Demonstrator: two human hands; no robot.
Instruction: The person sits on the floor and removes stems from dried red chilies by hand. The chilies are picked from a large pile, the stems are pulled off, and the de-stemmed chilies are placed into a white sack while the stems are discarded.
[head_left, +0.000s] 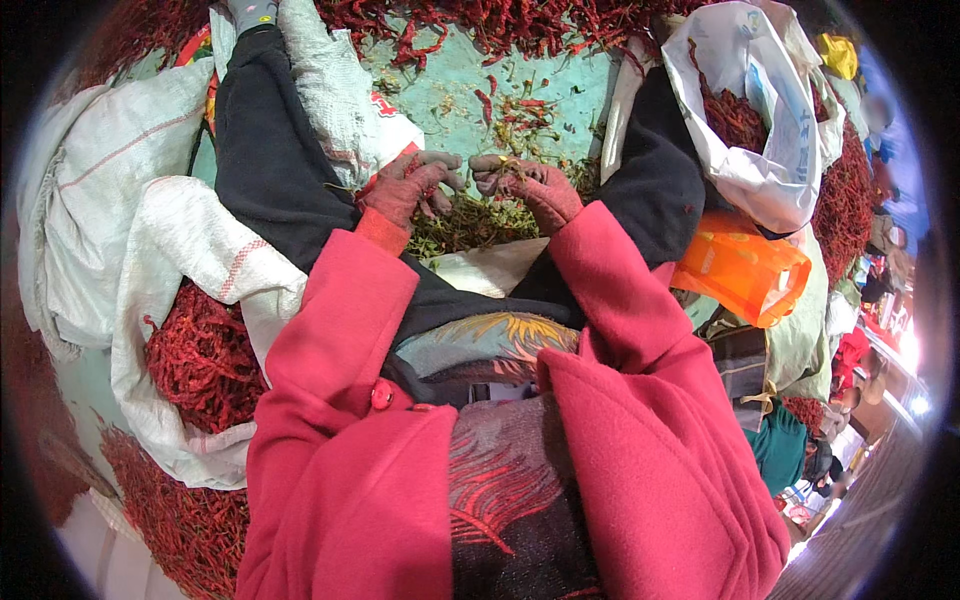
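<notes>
My left hand (420, 184) is half curled, with dark red dried chillies (412, 165) showing between the fingers. My right hand (531, 189) faces it a short gap away, its fingertips pinched on a thin yellowish chilli stem (511, 162). What lies deeper in either palm is hidden. Under both hands, between my legs, is a heap of greenish stems and caps (480, 226). Just beyond them, loose red chillies (525, 114) and stem bits are scattered on a pale green sheet (439, 82).
Dried chillies bank up at the far edge (525, 26). To the left, a white woven sack (169, 217) gapes around chillies (206, 360). On the right are a white plastic bag (780, 180) holding chillies and an orange bag (739, 262). Several people sit at the far right.
</notes>
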